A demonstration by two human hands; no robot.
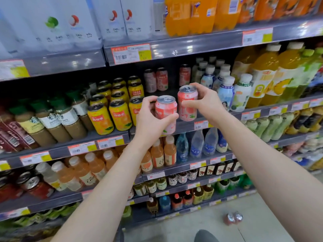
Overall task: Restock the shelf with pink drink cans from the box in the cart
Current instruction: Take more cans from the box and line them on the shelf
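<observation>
Restocking underway: left hand (153, 117) and right hand (204, 100) each clamped on 1 pink can (166, 110), raised before the shelf gap (167, 95); 3 cans behind, 2 on floor (233, 218).

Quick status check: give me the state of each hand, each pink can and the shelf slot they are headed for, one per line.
left hand: closed around a pink can, raised at the shelf front.
left pink can: upright, held, not yet on the shelf.
right hand: gripping a second pink can.
right pink can: upright, held at the shelf edge.
pink cans at the back: standing upright, the row in front of them unfilled.
two cans on the floor: loose, unshelved.
</observation>
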